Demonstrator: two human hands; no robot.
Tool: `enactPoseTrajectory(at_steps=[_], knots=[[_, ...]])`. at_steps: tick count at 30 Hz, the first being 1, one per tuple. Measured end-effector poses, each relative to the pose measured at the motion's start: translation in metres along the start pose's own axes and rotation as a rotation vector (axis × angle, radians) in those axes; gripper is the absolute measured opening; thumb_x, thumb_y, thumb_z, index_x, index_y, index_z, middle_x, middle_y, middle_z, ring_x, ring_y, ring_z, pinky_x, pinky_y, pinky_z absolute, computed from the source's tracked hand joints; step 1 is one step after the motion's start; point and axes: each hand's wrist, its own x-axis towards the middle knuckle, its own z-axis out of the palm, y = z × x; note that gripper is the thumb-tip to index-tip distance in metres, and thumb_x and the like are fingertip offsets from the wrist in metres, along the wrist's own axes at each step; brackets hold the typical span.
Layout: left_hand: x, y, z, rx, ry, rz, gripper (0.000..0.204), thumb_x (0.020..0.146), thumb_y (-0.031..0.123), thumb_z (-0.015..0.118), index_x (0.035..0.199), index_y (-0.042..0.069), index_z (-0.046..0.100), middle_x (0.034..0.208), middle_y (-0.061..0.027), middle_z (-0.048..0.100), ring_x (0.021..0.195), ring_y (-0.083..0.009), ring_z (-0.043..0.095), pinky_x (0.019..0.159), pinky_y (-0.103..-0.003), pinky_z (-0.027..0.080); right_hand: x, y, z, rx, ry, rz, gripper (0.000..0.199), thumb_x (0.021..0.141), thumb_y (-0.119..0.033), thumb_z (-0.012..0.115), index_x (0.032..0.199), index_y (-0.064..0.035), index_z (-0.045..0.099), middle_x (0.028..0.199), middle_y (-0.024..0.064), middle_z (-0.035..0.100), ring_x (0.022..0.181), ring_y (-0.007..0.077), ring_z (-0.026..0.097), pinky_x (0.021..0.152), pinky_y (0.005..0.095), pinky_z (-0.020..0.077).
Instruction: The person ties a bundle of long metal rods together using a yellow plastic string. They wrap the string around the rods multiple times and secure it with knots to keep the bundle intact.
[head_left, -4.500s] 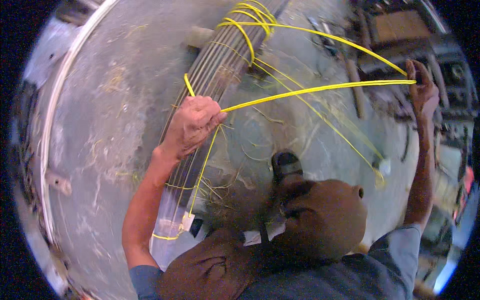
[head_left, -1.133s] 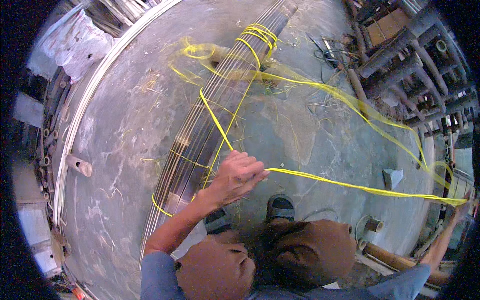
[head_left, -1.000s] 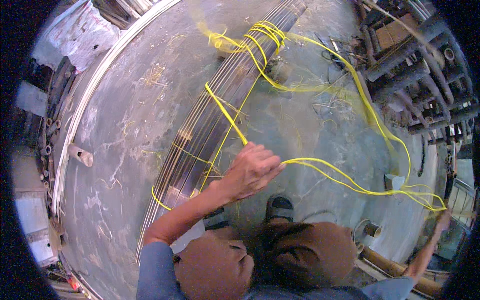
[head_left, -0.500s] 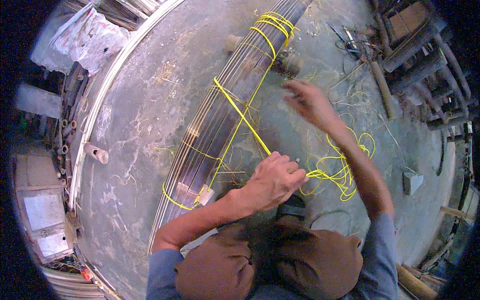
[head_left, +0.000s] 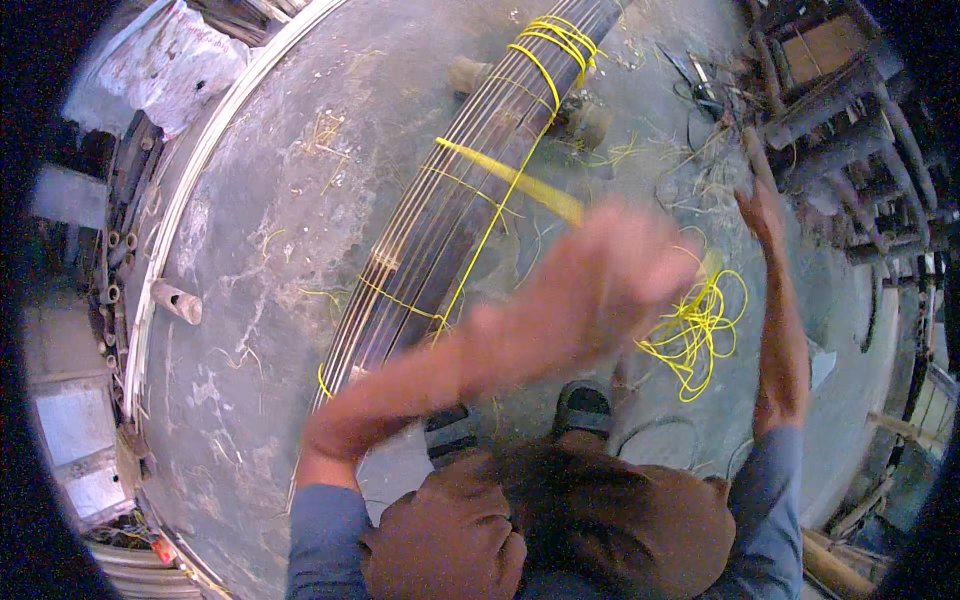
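A long bundle of dark and pale slats [head_left: 452, 215] lies slanting across the floor, bound round by yellow cord [head_left: 548, 32] in several turns near its far end. My left hand [head_left: 635, 255], smeared by motion, grips a stretch of yellow cord [head_left: 545, 192] running taut from the bundle's middle. Another line of cord follows the bundle's right edge. Loose yellow coils [head_left: 700, 340] lie on the floor between my two hands. Out to the right, my right hand [head_left: 762, 215] is held apart from the cord, its fingers stretched out and seen from the side.
Cutting tools [head_left: 700, 90] lie on the floor at the far right. Wooden frames [head_left: 850, 130] line the right side. Long pale strips [head_left: 190, 215] curve along the left, with a short bamboo piece [head_left: 178, 302] beside them. My sandalled feet [head_left: 583, 408] are close to the bundle.
My left hand has swung up and to the right, drawing the cord to a flatter angle. My right hand has moved farther right, away from the bundle.
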Motion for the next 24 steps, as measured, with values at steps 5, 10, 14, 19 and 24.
enactPoseTrajectory(at_steps=[5,10,14,19,24], knots=[[0.092,-0.083,0.012,0.340,-0.059,-0.105,0.010,0.082,0.016,0.062,0.080,0.007,0.058,0.076,-0.0110,0.056,0.073,-0.0290,0.055,0.069,-0.042,0.045,-0.017,0.031,-0.072,0.104,-0.015,-0.002,0.032,0.095,-0.028,0.047,0.105,-0.0016,0.063,0.091,0.0113,0.066,0.087,0.0232,0.063,0.073,0.0365,0.0511],[0.048,-0.022,0.067,0.278,-0.422,0.097,0.009,0.082,0.015,0.059,0.083,0.006,0.061,0.082,-0.0133,0.059,0.078,-0.0295,0.058,0.073,-0.042,0.046,0.046,-0.077,-0.170,0.906,-0.141,-0.107,0.045,0.097,-0.039,0.044,0.122,-0.0042,0.057,0.105,0.0091,0.066,0.093,0.0196,0.062,0.086,0.0349,0.0500],[0.003,0.001,0.121,0.205,-0.725,0.160,0.011,0.082,0.014,0.056,0.086,0.006,0.063,0.087,-0.0151,0.061,0.083,-0.0299,0.060,0.076,-0.043,0.047,0.032,-0.184,-0.049,1.112,-0.608,-0.390,0.047,0.094,-0.036,0.048,0.133,-0.0101,0.047,0.128,0.0074,0.054,0.114,0.0231,0.053,0.094,0.0397,0.0462],[-0.083,-0.002,0.143,-0.048,-1.009,-0.025,0.019,0.085,0.018,0.058,0.097,0.006,0.066,0.100,-0.0159,0.065,0.096,-0.0321,0.061,0.087,-0.045,0.047,-0.026,-0.316,0.037,1.389,-0.404,-0.039,0.032,0.094,-0.031,0.050,0.106,-0.0041,0.061,0.088,0.0090,0.065,0.083,0.0275,0.061,0.078,0.0394,0.0480],[-0.118,-0.041,0.039,-0.380,-0.161,-0.172,0.010,0.075,0.012,0.067,0.083,0.009,0.062,0.090,-0.0083,0.066,0.089,-0.0296,0.062,0.080,-0.042,0.050,-0.060,-0.320,0.135,1.615,-0.277,0.327,0.026,0.093,-0.023,0.049,0.098,-0.0006,0.061,0.081,0.0186,0.061,0.078,0.0358,0.058,0.073,0.0432,0.0450]])
